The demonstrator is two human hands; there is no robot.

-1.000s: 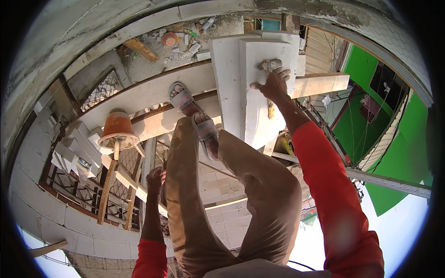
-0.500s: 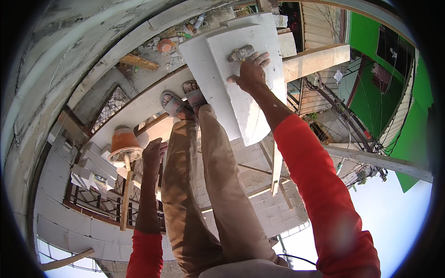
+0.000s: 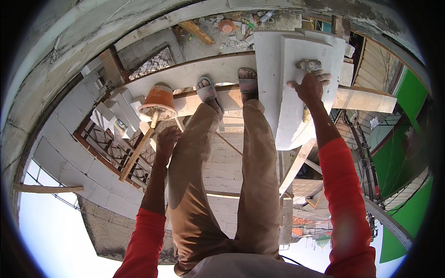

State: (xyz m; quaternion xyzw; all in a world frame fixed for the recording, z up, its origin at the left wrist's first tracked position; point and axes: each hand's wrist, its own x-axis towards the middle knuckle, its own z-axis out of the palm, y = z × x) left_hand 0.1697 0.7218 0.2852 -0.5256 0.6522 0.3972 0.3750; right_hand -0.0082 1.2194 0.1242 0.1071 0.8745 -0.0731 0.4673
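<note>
My right hand hovers over or rests on a large white slab at the right, fingers spread; contact is unclear. By its fingertips lies a stubby, dust-caked grey-brown object, its kind not clear. A small yellowish piece shows on the slab by my right wrist, partly covered. My left hand hangs with nothing in it, fingers loosely bent and apart, beside my left leg. Nearest to it is an orange bucket with a mortar-smeared rim and a light wooden stick at its mouth.
My sandalled feet stand on a narrow plank, with a drop below. A wooden beam sticks out past the slab. White blocks are stacked left of the bucket. Rubble and an orange pot lie beyond. Cables hang at the right.
The view has swung, so the slab, bucket and feet sit further right. My feet are further apart. My right hand has stayed beside the dusty object; my left hand remains near the bucket.
</note>
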